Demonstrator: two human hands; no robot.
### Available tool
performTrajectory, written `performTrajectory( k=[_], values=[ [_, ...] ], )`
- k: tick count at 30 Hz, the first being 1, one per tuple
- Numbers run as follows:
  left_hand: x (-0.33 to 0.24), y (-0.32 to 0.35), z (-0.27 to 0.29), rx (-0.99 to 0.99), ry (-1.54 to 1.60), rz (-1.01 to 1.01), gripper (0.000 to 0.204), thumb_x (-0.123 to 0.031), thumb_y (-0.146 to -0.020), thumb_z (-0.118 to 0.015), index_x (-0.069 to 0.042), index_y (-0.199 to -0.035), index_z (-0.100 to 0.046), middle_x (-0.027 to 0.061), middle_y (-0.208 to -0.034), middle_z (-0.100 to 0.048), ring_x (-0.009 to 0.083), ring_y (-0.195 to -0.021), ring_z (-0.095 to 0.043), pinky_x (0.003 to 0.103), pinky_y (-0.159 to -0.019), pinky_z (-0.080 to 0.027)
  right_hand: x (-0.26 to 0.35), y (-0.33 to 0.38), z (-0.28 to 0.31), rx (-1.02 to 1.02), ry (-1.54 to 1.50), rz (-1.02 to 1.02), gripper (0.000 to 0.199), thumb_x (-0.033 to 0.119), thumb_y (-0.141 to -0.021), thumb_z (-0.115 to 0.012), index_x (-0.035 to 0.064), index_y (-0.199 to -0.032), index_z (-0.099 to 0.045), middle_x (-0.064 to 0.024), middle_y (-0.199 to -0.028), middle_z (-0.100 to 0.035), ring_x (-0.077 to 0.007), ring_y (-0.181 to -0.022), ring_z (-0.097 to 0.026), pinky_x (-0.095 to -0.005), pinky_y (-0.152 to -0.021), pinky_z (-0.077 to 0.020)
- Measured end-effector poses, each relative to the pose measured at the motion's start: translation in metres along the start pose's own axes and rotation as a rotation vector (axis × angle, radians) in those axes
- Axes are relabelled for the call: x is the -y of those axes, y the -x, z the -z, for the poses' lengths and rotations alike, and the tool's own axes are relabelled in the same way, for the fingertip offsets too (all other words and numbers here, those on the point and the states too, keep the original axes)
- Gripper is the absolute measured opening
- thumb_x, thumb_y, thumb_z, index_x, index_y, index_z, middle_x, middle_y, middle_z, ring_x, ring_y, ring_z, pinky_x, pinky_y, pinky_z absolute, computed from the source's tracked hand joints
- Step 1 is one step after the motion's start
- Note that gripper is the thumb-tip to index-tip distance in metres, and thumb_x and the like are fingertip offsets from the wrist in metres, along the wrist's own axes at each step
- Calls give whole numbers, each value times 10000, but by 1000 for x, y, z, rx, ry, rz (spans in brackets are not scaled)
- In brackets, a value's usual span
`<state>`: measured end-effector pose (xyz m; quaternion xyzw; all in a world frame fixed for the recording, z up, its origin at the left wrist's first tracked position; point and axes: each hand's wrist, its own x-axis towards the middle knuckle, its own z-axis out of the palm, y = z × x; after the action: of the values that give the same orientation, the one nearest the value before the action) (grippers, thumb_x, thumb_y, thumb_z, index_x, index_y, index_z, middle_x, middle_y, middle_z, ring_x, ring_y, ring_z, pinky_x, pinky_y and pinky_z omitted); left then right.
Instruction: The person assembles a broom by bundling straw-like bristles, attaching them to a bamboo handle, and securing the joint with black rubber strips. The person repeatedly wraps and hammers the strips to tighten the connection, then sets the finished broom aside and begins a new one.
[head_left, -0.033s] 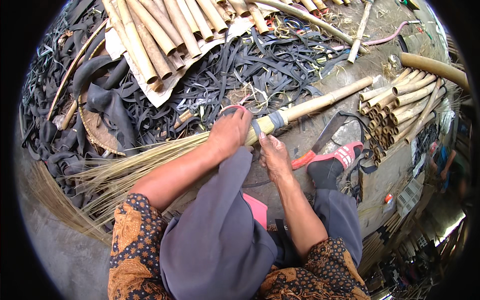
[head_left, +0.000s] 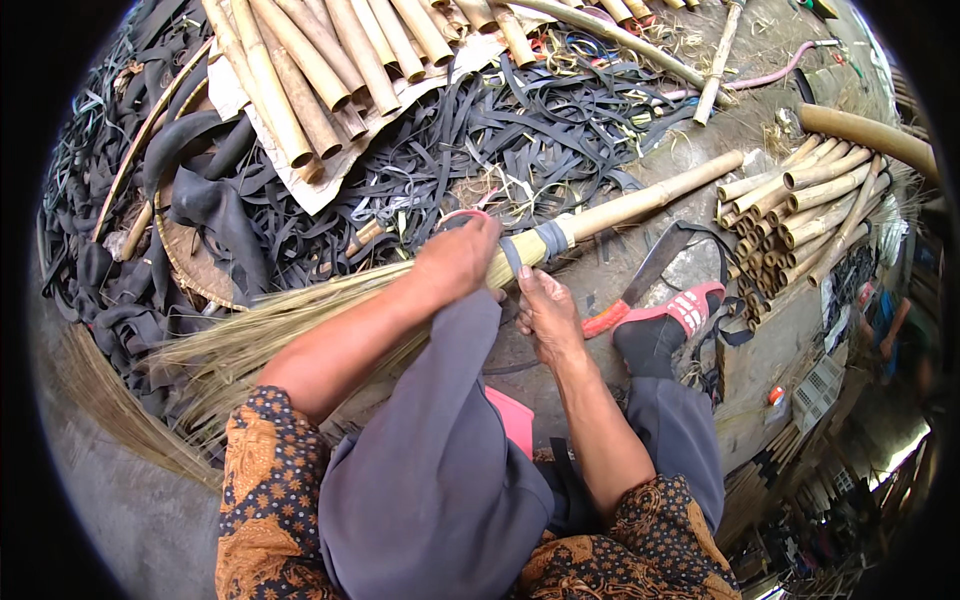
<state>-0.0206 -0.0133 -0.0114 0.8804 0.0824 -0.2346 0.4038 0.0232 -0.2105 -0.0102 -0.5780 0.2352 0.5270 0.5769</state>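
Nothing has shifted: left hand [head_left: 455,262] clamps the broom [head_left: 300,325] bristles against the knee, steadying them, while right hand [head_left: 548,318], at four o'clock, pinches the black binding strip [head_left: 520,255].

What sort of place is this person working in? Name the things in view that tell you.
Probably an outdoor broom-making workshop. The hands bind a broom of straw onto a bamboo handle, cut bamboo poles lie stacked on the ground, and black rubber strips are heaped beside them.
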Motion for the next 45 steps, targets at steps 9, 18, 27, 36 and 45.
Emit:
performTrajectory(
  k=[9,18,27,36,45],
  values=[
    [0,9,-42,-62,-270,153,613,-317,-909,-675,55,-1378,-544,230,-1166,-701,384,-1140,-660,474,-969,-531,-1,-19,-21,-139,136,-27,390,466,-1030,-707,164,-850,-539,80,-607,-422,-38,-467,-355,-239,-430,-282],
    [10,-5,-62,-214,-356,238,248,-180,-906,-656,-19,-1095,-641,177,-1055,-720,331,-1000,-726,447,-823,-592,23,18,-35,-119,197,-24,248,317,-1101,-589,86,-1010,-597,61,-651,-440,-45,-482,-349,-245,-438,-278],
    [12,-3,-54,-157,-216,213,681,-321,-673,-944,30,-1161,-625,209,-1135,-698,395,-1064,-713,465,-884,-608,16,80,-28,-143,102,43,181,215,-1106,-538,46,-1074,-596,84,-618,-408,-22,-466,-335,-243,-421,-265],
    [20,-11,-5,169,-17,234,675,-431,-713,-897,32,-1150,-673,259,-1111,-750,393,-1143,-707,470,-964,-578,-22,73,14,-50,184,71,143,200,-1111,-543,64,-1123,-584,93,-664,-422,-8,-507,-350,-222,-444,-272],
    [25,-19,17,533,428,115,725,-515,-838,-850,-75,-1375,-641,159,-1293,-680,281,-1206,-638,401,-1026,-476,-6,9,11,170,-65,-28,209,325,-1070,-666,147,-1096,-559,95,-675,-410,-14,-520,-366,-213,-451,-279]
  ],
)
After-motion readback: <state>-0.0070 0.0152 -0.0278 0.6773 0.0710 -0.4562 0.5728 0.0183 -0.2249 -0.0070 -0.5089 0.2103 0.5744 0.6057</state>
